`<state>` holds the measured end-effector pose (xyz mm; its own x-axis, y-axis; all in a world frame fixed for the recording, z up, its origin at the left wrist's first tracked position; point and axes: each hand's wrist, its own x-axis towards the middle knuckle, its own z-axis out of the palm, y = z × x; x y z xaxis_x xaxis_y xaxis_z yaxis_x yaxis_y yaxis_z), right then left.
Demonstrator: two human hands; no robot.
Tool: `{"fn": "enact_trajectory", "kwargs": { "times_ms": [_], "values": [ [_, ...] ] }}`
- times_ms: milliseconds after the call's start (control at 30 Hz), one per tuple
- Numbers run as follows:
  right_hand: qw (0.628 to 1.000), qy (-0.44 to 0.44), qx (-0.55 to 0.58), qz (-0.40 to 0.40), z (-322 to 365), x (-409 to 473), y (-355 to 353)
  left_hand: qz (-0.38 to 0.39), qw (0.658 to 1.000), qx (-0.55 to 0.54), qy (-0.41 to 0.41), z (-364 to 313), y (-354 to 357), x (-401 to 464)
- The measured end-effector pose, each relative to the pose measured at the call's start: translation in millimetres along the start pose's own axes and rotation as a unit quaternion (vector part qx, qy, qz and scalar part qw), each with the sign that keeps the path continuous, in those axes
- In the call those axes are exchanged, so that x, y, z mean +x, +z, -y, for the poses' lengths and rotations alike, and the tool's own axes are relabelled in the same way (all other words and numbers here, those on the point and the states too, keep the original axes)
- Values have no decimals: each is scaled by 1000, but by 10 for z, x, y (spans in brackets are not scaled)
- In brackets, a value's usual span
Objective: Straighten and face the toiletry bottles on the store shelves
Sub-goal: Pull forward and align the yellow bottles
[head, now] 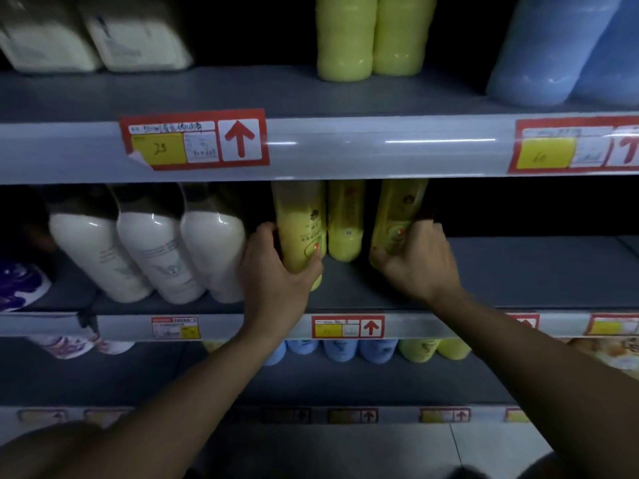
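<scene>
Three yellow bottles stand on the middle shelf [518,271]. My left hand [273,271] grips the left yellow bottle [301,226] round its lower part, thumb across the front label. My right hand [415,261] grips the right yellow bottle [397,212] near its base; this bottle leans a little to the right. Between them, set further back, stands a third yellow bottle [345,223], untouched. The tops of all three are hidden behind the upper shelf's front rail [380,146].
Three white bottles [152,250] stand left of my left hand, with a purple-and-white pack [17,285] at the far left. The upper shelf carries yellow-green bottles [370,36], blue bottles [560,50] and white containers [93,39]. Blue and yellow bottles [373,350] fill the shelf below.
</scene>
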<state>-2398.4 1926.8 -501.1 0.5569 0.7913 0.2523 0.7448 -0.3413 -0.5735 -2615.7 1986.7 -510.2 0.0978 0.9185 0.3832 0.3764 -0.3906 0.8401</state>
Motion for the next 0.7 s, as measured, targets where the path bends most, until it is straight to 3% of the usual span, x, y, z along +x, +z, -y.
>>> {"fn": "enact_trajectory", "kwargs": {
  "times_ms": [467, 700],
  "values": [
    [999, -42, 18, 1, 68, 63, 46, -64, 985, 160, 5, -246, 12, -83],
    [999, -40, 17, 12, 67, 81, 42, -57, 986, 159, -9, -288, 20, -130]
  ]
}}
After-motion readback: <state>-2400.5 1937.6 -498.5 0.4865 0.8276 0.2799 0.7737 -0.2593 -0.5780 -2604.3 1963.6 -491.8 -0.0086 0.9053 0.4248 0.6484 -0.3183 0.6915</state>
